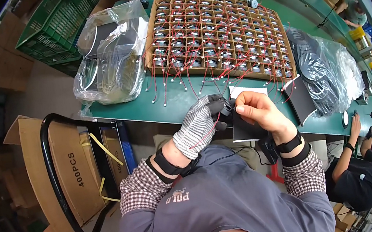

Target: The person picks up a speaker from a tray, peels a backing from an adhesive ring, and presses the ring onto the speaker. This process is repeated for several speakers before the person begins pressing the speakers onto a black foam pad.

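Observation:
My left hand (201, 121), in a grey striped glove with dark fingertips, grips a small black part (226, 109) with a red wire (207, 134) trailing over the glove. My bare right hand (258, 111) pinches the same part from the right, thumb and fingers closed on it. Under both hands lies a flat black sheet (247, 131) at the near edge of the green table (147, 109). Just beyond stands a divided cardboard tray (217, 32) filled with several small motors with red wires.
A clear plastic bag (110, 60) of parts lies left of the tray, another bag of black pieces (326, 74) to the right. A green crate (61, 24) and cardboard boxes (69, 173) stand at left. Another person (360, 173) works at the lower right.

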Demonstrator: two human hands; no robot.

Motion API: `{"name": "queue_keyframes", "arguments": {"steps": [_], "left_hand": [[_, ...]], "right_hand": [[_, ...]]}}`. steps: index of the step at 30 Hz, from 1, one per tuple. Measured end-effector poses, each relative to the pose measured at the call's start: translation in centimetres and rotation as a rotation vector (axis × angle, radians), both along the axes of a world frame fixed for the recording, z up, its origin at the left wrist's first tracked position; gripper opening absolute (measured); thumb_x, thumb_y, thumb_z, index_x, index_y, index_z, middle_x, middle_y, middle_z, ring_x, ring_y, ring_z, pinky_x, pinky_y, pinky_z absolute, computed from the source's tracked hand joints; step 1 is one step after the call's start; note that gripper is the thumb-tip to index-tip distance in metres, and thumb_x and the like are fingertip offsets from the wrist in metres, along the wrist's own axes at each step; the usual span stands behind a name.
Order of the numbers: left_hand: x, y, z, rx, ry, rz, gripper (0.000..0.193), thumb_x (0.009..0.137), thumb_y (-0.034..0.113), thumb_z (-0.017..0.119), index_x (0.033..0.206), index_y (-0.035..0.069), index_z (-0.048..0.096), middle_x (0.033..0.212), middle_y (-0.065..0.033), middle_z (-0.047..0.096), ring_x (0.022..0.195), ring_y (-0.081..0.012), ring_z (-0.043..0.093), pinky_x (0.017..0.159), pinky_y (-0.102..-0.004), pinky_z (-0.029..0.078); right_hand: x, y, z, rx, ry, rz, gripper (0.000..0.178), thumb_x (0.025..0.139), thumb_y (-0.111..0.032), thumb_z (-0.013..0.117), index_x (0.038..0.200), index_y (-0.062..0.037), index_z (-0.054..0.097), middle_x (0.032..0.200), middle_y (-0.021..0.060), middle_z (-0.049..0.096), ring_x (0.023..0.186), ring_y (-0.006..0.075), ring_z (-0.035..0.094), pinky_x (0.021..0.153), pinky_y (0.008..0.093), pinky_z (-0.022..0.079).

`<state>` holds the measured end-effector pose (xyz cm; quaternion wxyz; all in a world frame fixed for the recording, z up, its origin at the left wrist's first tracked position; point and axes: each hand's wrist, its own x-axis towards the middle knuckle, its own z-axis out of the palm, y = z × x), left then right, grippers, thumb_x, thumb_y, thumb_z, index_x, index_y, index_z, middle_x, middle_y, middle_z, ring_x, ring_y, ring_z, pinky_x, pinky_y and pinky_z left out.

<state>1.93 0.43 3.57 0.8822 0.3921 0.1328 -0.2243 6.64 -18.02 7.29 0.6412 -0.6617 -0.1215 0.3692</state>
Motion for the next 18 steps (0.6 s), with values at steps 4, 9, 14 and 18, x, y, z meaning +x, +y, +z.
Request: {"name": "queue_keyframes", "arguments": {"steps": [4,9,14,18], "left_hand": [[-0.5,-0.3,-0.6,0.076,-0.184,0.055,0.022,0.086,0.016,0.051,0.104,0.003,0.056,0.089,-0.0030,0.057,0.079,-0.0117,0.056,0.070,-0.0222,0.048],[-0.7,0.2,-1.7,0.695,-0.753,0.070,0.015,0.087,0.002,0.046,0.099,0.000,0.057,0.094,-0.0056,0.054,0.082,-0.0131,0.055,0.069,-0.0245,0.051],[-0.7,0.5,-1.8,-0.048,-0.159,0.016,0.018,0.087,0.000,0.046,0.101,0.000,0.057,0.097,-0.0061,0.053,0.085,-0.0134,0.056,0.073,-0.0256,0.051],[-0.8,0.4,-2.0,-0.141,-0.087,0.077,0.018,0.086,0.000,0.047,0.101,0.001,0.058,0.101,-0.0059,0.053,0.088,-0.0140,0.056,0.074,-0.0264,0.052]], "right_hand": [[0.1,0.3,-0.3,0.012,-0.026,-0.001,0.019,0.086,-0.020,0.058,0.078,-0.0063,0.049,0.062,-0.0059,0.042,0.052,0.0029,0.037,0.045,0.0181,0.028],[-0.1,0.7,-0.5,0.025,-0.018,0.011,0.017,0.087,-0.018,0.058,0.078,-0.0070,0.049,0.062,-0.0070,0.042,0.053,0.0021,0.036,0.046,0.0180,0.028],[-0.2,1.1,-0.9,0.030,-0.007,0.005,0.017,0.087,-0.018,0.058,0.078,-0.0071,0.049,0.061,-0.0067,0.043,0.050,0.0021,0.036,0.044,0.0180,0.028],[-0.2,1.3,-0.9,0.013,0.004,-0.006,0.017,0.087,-0.018,0.058,0.078,-0.0069,0.048,0.059,-0.0058,0.044,0.048,0.0026,0.038,0.042,0.0179,0.028]]}}
